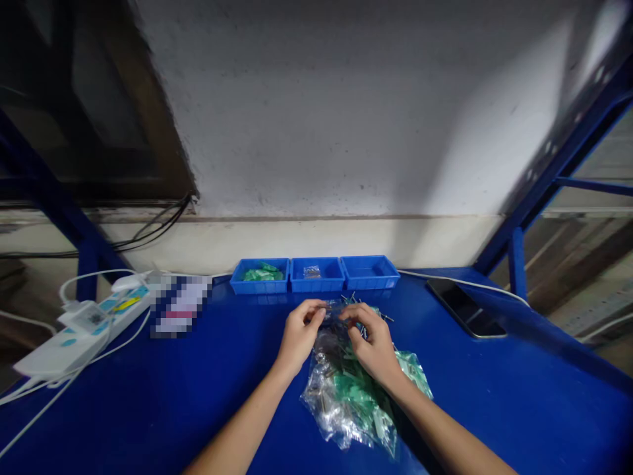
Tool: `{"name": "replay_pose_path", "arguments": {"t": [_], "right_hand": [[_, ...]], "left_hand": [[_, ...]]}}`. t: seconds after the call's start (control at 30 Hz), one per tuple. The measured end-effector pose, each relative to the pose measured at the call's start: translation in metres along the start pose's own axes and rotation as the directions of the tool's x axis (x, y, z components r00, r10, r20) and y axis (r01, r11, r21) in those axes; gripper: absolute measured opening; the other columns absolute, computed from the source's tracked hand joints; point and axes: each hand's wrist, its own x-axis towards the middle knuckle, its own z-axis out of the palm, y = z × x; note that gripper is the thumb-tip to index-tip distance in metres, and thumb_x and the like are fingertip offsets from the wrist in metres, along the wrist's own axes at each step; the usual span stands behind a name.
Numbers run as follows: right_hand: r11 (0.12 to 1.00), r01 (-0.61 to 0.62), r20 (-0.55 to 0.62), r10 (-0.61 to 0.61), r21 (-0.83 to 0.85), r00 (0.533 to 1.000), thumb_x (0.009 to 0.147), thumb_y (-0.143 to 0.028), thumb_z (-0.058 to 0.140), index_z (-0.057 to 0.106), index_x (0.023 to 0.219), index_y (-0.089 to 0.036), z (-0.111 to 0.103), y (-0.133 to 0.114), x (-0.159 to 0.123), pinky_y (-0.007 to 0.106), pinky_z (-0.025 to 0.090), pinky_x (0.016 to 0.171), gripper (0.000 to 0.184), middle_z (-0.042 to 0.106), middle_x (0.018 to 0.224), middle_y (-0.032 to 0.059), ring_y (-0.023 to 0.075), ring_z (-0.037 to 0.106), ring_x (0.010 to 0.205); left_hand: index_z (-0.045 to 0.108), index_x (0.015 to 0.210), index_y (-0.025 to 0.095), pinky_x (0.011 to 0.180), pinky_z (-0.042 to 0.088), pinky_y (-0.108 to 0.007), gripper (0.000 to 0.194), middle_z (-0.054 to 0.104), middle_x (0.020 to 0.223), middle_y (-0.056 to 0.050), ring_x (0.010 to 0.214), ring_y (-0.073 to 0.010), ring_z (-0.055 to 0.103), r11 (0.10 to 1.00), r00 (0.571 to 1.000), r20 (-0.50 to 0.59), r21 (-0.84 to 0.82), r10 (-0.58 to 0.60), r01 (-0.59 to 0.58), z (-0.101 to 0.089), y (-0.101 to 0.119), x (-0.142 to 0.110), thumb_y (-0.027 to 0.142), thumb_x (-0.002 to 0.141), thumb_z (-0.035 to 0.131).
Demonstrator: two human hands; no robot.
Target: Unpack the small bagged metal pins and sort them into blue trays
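My left hand (299,333) pinches the edge of a small clear plastic bag (335,309) between thumb and fingertips. Across from it, my right hand (372,338) has its fingers curled at the bag's other side; what its fingertips hold is hard to make out. Beneath and in front of my hands lies a crumpled clear plastic bag (326,409) with green packets (353,389) and small metal-looking pieces inside. Several thin, dark screw-like pieces (387,317) stick out behind my right hand, which partly hides them.
Three blue bins line the wall side: the left bin (260,286) holds green packets, the middle bin (316,285) a small clear packet. A phone (465,307) lies right. A white power strip (82,333) with cables sits left, beside a blurred-out item (182,307).
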Motion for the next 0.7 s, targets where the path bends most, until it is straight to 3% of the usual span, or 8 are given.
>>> {"name": "replay_pose_path", "arguments": {"t": [0.07, 0.17, 0.23, 0.27, 0.37, 0.47, 0.57, 0.7], "right_hand": [[1.000, -0.023, -0.023, 0.023, -0.002, 0.999, 0.073, -0.010, 0.045, 0.061, 0.081, -0.019, 0.000, -0.001, 0.001, 0.030, 0.045, 0.075, 0.020, 0.061, 0.088, 0.0046, 0.0191, 0.057, 0.085], [0.999, -0.047, -0.049, 0.046, -0.023, 0.998, 0.081, -0.019, 0.047, 0.061, 0.083, -0.019, -0.001, -0.005, 0.001, 0.028, 0.045, 0.070, 0.014, 0.060, 0.087, 0.0048, 0.0184, 0.057, 0.081], [0.998, -0.028, -0.045, 0.026, -0.052, 0.999, 0.083, -0.021, 0.047, 0.061, 0.084, -0.020, -0.003, -0.008, 0.003, 0.027, 0.044, 0.070, 0.014, 0.060, 0.087, 0.0045, 0.0178, 0.058, 0.080], [0.997, -0.007, -0.043, 0.004, -0.073, 0.999, 0.084, -0.021, 0.046, 0.061, 0.084, -0.020, -0.006, -0.007, 0.004, 0.027, 0.044, 0.071, 0.014, 0.060, 0.087, 0.0044, 0.0178, 0.057, 0.081], [0.982, 0.038, -0.034, -0.045, -0.187, 0.998, 0.085, -0.021, 0.045, 0.061, 0.086, -0.020, -0.021, 0.005, 0.012, 0.029, 0.043, 0.076, 0.016, 0.061, 0.087, 0.0049, 0.0190, 0.057, 0.084], [0.926, -0.059, -0.035, 0.049, -0.373, 0.998, 0.087, -0.027, 0.045, 0.063, 0.088, -0.018, -0.040, 0.032, 0.023, 0.031, 0.042, 0.075, 0.020, 0.062, 0.083, 0.0059, 0.0203, 0.056, 0.080], [0.851, -0.168, -0.030, 0.176, -0.497, 0.984, 0.086, -0.032, 0.046, 0.063, 0.094, -0.016, -0.050, 0.060, 0.028, 0.032, 0.041, 0.077, 0.025, 0.063, 0.085, 0.0078, 0.0216, 0.056, 0.083], [0.825, -0.146, 0.131, 0.256, -0.546, 0.958, 0.085, -0.036, 0.048, 0.063, 0.103, -0.014, -0.041, 0.071, 0.025, 0.034, 0.039, 0.083, 0.032, 0.062, 0.096, 0.0105, 0.0232, 0.054, 0.091]], "left_hand": [[0.064, 0.094, 0.018, 0.069, 0.044, -0.024, 0.017, 0.066, 0.088, -0.004, 0.078, -0.0145, 0.059, 0.964, 0.972, -0.096, 0.179, 0.216, -0.196, -0.009, 0.004, 0.001, 0.027, 0.083, 0.055], [0.065, 0.092, 0.020, 0.070, 0.045, -0.025, 0.015, 0.065, 0.089, -0.003, 0.080, -0.0151, 0.058, 0.794, 0.819, -0.182, 0.427, 0.544, -0.432, -0.025, 0.020, 0.013, 0.024, 0.085, 0.053], [0.066, 0.093, 0.020, 0.076, 0.045, -0.028, 0.016, 0.064, 0.088, -0.004, 0.084, -0.0168, 0.057, 0.669, 0.706, -0.208, 0.574, 0.677, -0.472, -0.032, 0.034, 0.029, 0.022, 0.086, 0.051], [0.066, 0.094, 0.020, 0.079, 0.045, -0.030, 0.018, 0.063, 0.089, -0.005, 0.086, -0.0181, 0.056, 0.620, 0.684, -0.203, 0.646, 0.701, -0.444, -0.033, 0.039, 0.039, 0.021, 0.086, 0.050], [0.064, 0.107, 0.020, 0.083, 0.044, -0.036, 0.026, 0.059, 0.105, -0.010, 0.095, -0.0240, 0.053, 0.476, 0.796, -0.066, 0.830, 0.601, -0.291, -0.028, 0.046, 0.062, 0.020, 0.083, 0.052], [0.058, 0.117, 0.020, 0.085, 0.044, -0.038, 0.035, 0.057, 0.113, -0.011, 0.102, -0.0270, 0.052, 0.408, 0.921, 0.098, 0.875, 0.377, -0.260, -0.013, 0.039, 0.061, 0.024, 0.083, 0.051], [0.064, 0.105, 0.021, 0.080, 0.045, -0.036, 0.029, 0.064, 0.101, -0.008, 0.095, -0.0258, 0.058, 0.484, 0.973, 0.195, 0.844, 0.123, -0.230, 0.006, 0.026, 0.047, 0.033, 0.087, 0.044], [0.067, 0.086, 0.019, 0.075, 0.046, -0.037, 0.037, 0.066, 0.096, -0.011, 0.088, -0.0287, 0.062, 0.612, 0.986, 0.134, 0.789, -0.099, -0.046, 0.031, 0.008, 0.040, 0.053, 0.076, 0.054]]}}
